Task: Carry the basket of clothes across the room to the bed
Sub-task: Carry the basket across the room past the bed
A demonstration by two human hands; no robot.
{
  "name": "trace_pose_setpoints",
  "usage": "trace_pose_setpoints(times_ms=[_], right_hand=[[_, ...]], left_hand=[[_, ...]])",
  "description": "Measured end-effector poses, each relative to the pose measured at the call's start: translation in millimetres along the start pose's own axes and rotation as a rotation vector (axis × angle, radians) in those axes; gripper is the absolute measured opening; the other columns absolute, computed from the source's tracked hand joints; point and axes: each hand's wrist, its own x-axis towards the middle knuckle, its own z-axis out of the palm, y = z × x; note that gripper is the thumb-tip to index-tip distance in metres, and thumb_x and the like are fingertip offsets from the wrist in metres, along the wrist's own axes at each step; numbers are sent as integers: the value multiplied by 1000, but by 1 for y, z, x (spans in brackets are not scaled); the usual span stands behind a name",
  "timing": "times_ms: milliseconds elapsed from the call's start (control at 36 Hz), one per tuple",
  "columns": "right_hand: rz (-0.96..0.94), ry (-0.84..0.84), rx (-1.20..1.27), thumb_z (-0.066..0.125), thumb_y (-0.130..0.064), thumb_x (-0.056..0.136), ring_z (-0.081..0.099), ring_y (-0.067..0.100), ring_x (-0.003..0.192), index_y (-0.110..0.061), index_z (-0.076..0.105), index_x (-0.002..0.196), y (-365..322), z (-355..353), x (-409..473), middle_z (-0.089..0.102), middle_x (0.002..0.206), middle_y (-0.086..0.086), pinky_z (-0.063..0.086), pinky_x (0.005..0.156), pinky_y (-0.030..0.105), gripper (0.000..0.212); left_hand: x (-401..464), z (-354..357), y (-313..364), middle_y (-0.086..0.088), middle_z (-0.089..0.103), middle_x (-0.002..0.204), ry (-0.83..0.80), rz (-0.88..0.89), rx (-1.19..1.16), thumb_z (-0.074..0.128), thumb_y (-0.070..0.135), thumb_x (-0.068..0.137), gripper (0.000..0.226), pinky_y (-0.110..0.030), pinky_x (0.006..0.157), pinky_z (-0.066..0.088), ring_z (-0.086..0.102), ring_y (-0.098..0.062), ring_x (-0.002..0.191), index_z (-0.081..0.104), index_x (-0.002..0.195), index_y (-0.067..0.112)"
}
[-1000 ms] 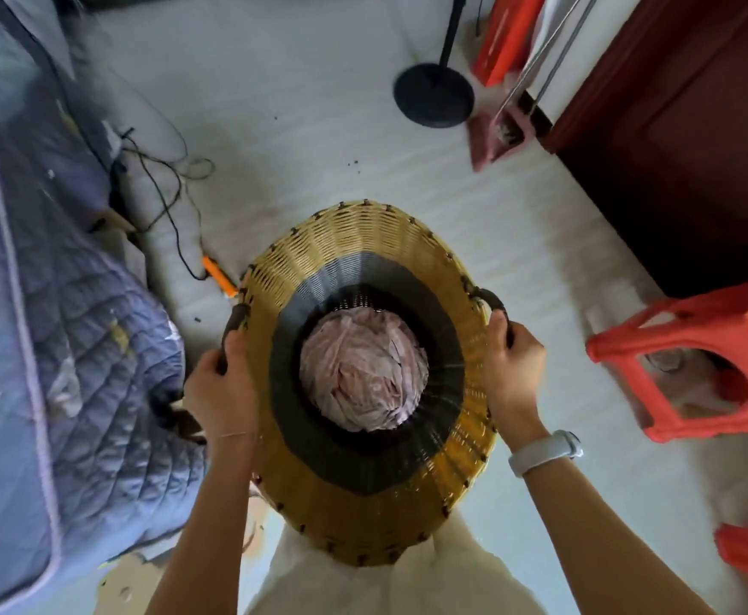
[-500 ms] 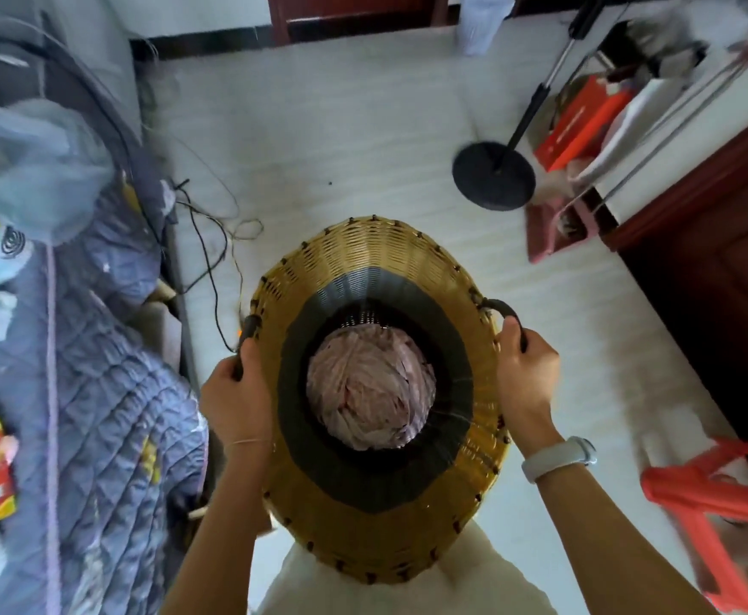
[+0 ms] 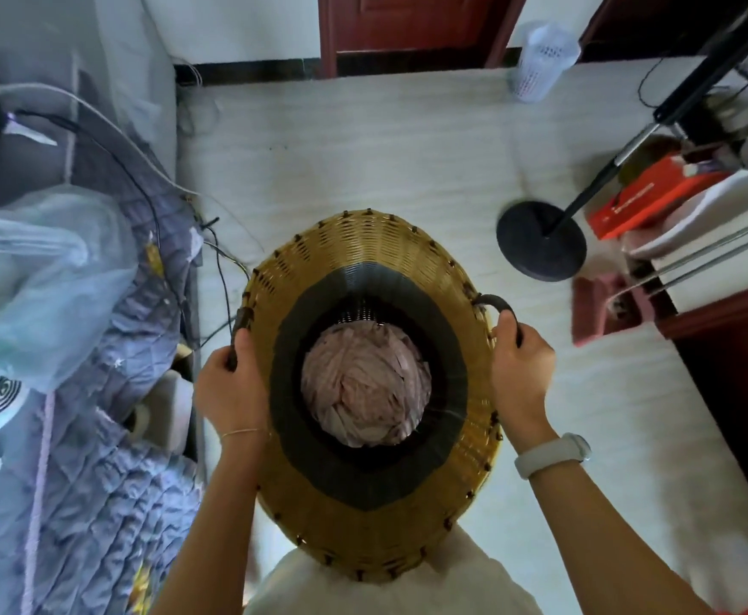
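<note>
A round wicker basket (image 3: 374,250), yellow at the rim and dark lower down, hangs in front of my body above the floor. Pink crumpled clothes (image 3: 365,390) lie at its bottom. My left hand (image 3: 230,383) is closed around the dark handle on the basket's left side. My right hand (image 3: 520,375), a white watch on its wrist, is closed around the right handle. The bed (image 3: 97,459), covered with a blue-grey quilt, runs along the left edge of the view, right beside the basket.
Plastic bags (image 3: 39,277) and cables lie on the bed; more cables trail onto the floor. A black round stand base (image 3: 540,241) with a pole stands at right, near a red box (image 3: 638,201) and a dark wooden cabinet. A white perforated bin (image 3: 540,59) stands by the far door.
The view has advanced along the bed towards the far wall and door. The red stool has dropped out of sight. Both hands keep their hold on the basket handles.
</note>
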Motion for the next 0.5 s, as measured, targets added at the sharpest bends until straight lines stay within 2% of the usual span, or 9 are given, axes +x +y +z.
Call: trace_pose_setpoints(times_ms=[56,111,167,250,306,361,417,500], right_hand=[[-4,-19,1,41,-25,96,28,12,45,-4,43,60,-13,21,33,32,49,3,22,41,15,42],[1,-34,10,42,-25,95,28,12,45,-5,42,58,-29,41,66,32,48,4,22,46,24,43],[7,-44,22,42,-25,95,29,12,46,-6,42,57,-44,57,98,33,49,4,22,47,26,43],[-11,-77,21,40,-27,96,31,13,48,-5,45,60,-66,80,140,35,50,3,24,49,26,42],[-25,-84,25,40,-27,96,31,13,48,-6,44,59,-81,92,165,35,51,3,26,47,22,43],[-51,-95,40,41,-25,96,31,13,47,-12,40,54,-97,104,187,34,50,2,26,40,11,44],[-80,-95,60,42,-21,96,29,12,47,-18,35,51,-114,116,209,32,49,1,30,38,8,45],[-111,-82,69,42,-21,96,29,10,46,-17,37,52,-141,134,243,33,49,1,32,39,6,44]], left_hand=[[24,20,20,-2,28,49,15,-9,10,46,27,91,48,-17,43,27,25,-12,48,34,49,9],[49,40,39,-3,29,50,29,-22,23,45,27,91,44,-22,46,30,25,-14,50,38,53,7],[75,61,59,-3,29,50,32,-35,38,45,28,92,44,-28,45,24,25,-14,50,37,54,7],[113,86,82,-3,31,49,59,-30,30,45,29,91,42,-24,46,22,26,-11,48,43,57,5],[136,99,97,-8,34,53,69,-31,9,47,30,90,40,-24,46,21,26,-12,48,48,60,3],[157,110,111,-15,36,58,88,-33,-25,47,30,90,45,-28,47,20,26,-16,50,51,59,-2],[175,119,125,-16,38,60,105,-38,-56,48,30,89,48,-30,48,19,30,-20,54,54,61,-8],[205,133,149,-16,39,59,112,-6,-91,47,31,90,43,-30,49,19,30,-20,53,50,58,1]])
